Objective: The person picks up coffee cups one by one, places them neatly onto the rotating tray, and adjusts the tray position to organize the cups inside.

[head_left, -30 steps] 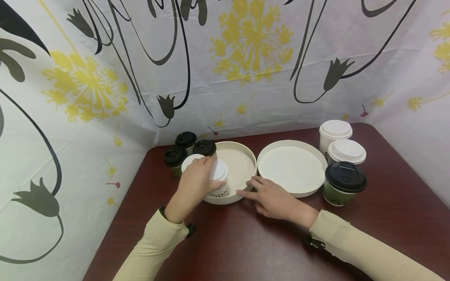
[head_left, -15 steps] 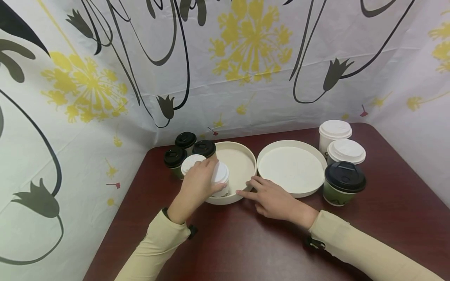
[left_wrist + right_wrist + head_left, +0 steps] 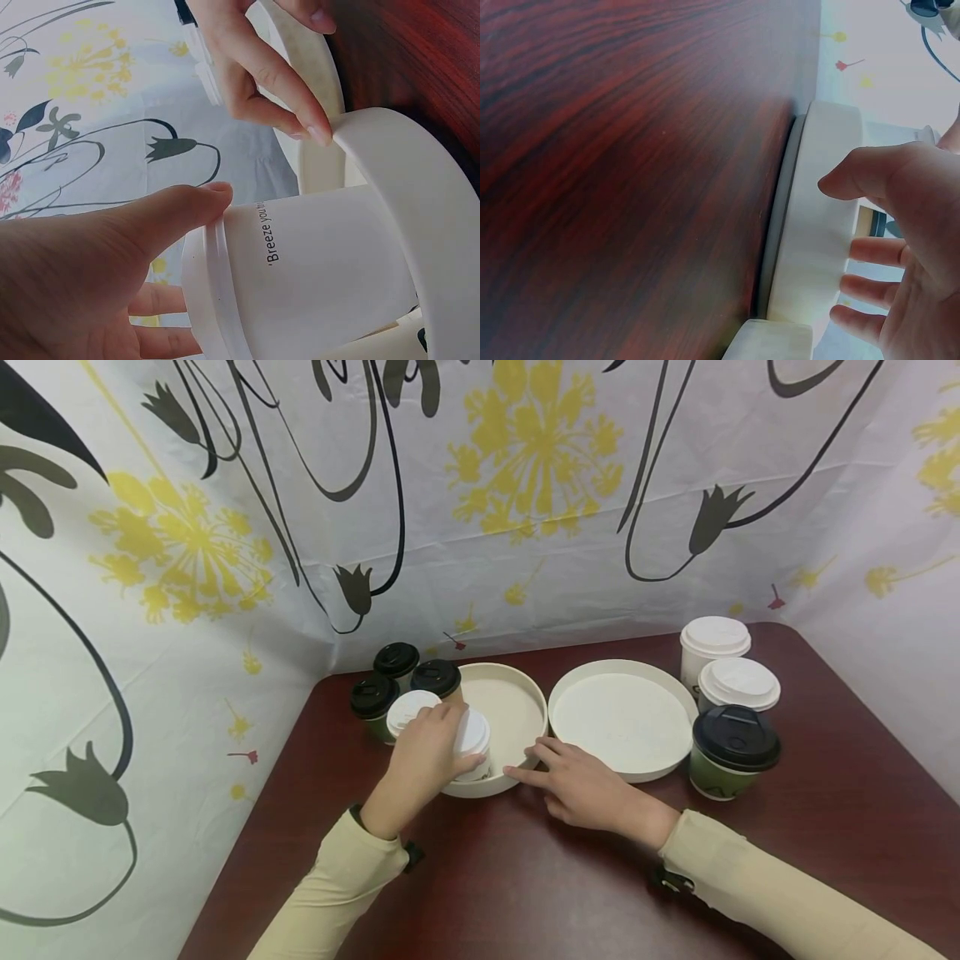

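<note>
My left hand (image 3: 426, 750) grips a white paper cup (image 3: 474, 745) by its white lid, thumb on one side and fingers on the other. The cup stands at the near inside of the left round cream tray (image 3: 525, 702); printed lettering shows on its wall in the left wrist view, where the tray wall (image 3: 420, 195) hides its base. My right hand (image 3: 581, 781) rests its fingertips on the tray's near right rim, fingers mostly straight. In the right wrist view its thumb (image 3: 847, 176) lies over the outer wall.
Another white-lidded cup (image 3: 412, 708) and several black-lidded cups (image 3: 372, 695) crowd the left side. A second round tray (image 3: 622, 718) adjoins on the right. Beyond it stand two white-lidded cups (image 3: 738, 683) and a green black-lidded cup (image 3: 735, 752). A patterned cloth (image 3: 540, 568) surrounds the dark table (image 3: 510, 885).
My left hand and the white cup have shifted slightly to the right within the tray. The right hand and the trays stay where they were.
</note>
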Available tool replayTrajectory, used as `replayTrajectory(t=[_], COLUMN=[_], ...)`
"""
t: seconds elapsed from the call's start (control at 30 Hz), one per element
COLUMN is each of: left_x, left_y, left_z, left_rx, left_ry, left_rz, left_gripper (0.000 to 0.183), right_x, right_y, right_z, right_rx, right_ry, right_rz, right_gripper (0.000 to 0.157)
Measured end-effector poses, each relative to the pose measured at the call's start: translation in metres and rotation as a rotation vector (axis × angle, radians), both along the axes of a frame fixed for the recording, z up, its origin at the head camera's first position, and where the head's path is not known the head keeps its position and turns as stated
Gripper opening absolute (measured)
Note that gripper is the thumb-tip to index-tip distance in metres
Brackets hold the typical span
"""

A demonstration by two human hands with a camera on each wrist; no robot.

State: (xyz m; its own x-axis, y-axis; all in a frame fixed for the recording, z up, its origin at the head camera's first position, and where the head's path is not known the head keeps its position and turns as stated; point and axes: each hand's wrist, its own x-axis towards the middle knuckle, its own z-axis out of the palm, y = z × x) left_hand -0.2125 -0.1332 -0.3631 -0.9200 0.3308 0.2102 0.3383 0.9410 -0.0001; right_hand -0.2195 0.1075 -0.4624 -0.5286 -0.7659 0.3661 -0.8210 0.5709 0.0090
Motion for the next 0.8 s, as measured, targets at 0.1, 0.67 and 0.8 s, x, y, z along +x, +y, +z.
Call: replayTrajectory(t=[0.1,0.67,0.8], left_x=[0.0003,-0.0001,0.0001], left_y=[0.0004,0.002,0.0022], left_z=[-0.0012,-0.0067,-0.007], left_rx=[0.0,0.001,-0.006], left_ry=[0.005,0.024,0.011], left_rz=[-0.002,-0.029,-0.016], left_gripper=[0.073,0.072,0.072], right_x=[0.0,-0.0009,-0.0006], right_y=[0.0,-0.0001,-0.0001], right_z=[0.0002,-0.0003,-0.0003], right_rx=[0.0,0.003,0.003], right_ry=[-0.001,-0.006,-0.01], right_rz=[0.0,-0.005,-0.007], right_gripper=[0.07,0.07,0.07])
